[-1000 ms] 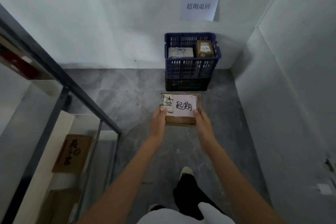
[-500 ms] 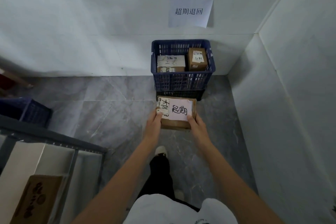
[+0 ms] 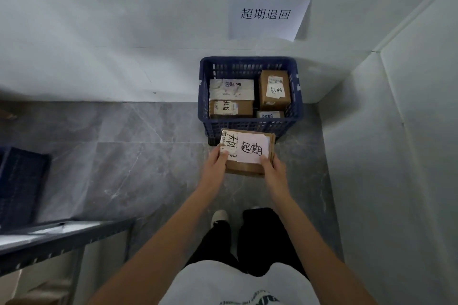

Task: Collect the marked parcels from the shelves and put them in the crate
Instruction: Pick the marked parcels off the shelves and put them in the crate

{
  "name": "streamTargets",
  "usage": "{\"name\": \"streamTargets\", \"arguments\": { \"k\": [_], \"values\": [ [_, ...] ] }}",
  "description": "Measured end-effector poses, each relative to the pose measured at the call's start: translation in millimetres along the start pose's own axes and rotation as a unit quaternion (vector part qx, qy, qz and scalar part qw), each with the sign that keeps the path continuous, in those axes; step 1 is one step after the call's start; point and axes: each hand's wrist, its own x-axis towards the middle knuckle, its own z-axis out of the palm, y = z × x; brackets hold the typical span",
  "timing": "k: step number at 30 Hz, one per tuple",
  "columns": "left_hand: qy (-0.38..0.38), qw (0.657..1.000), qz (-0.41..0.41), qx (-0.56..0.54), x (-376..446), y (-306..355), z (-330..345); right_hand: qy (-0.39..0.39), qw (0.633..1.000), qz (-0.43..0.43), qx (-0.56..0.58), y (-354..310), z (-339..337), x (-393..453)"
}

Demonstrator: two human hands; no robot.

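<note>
Way closer to the corner now than a second ago. Shelf (image 3: 62,235) has slid down to the bottom left, only its dark rail and top board showing, where it filled the whole left side before. Wall sign (image 3: 266,16) reads bigger and sits higher up. Second dark crate (image 3: 19,181) popped into view on the left floor, not there a second back.

Crate (image 3: 250,96) looms much larger, tucked against the wall under the sign, stacked on something dark underneath. Already loaded: a white parcel (image 3: 231,89) back left, a brown one (image 3: 230,108) in front of it, a taller brown box (image 3: 274,89) on the right, and a sliver of a fourth (image 3: 270,114) near the front wall. All with handwritten marks, so looks like several trips done.

Carried parcel (image 3: 247,152) held out flat, marked pink label up, its far edge now overlapping the crate's front wall in the view. Not inside yet, still short of the rim by the look of it.

Left hand (image 3: 215,164) gripping the near-left corner, thumb on top over the printed label. Right hand (image 3: 273,171) clamped on the near-right edge, thumb on top by the pink label, fingers curled underneath out of sight. Same two-handed hold as before.

Probably just the lift over the rim and the drop left for this one. Free spot looks tight, maybe on top of the others.
</note>
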Motion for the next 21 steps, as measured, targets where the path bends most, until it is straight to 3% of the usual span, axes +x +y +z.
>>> {"name": "streamTargets", "arguments": {
  "k": [6, 13, 21],
  "values": [
    [0.006, 0.998, -0.054, 0.019, 95, 24, 32, -0.016, 0.998, 0.044, 0.033, -27, -12, 96],
    [0.038, 0.994, -0.095, 0.021, 249, 44, 118, -0.035, 0.994, 0.072, 0.077, -26, -36, 266],
    [0.04, 0.979, -0.196, -0.038, 364, 9, 177, -0.049, 0.991, 0.123, 0.035, -4, -62, 402]
  ]
}}
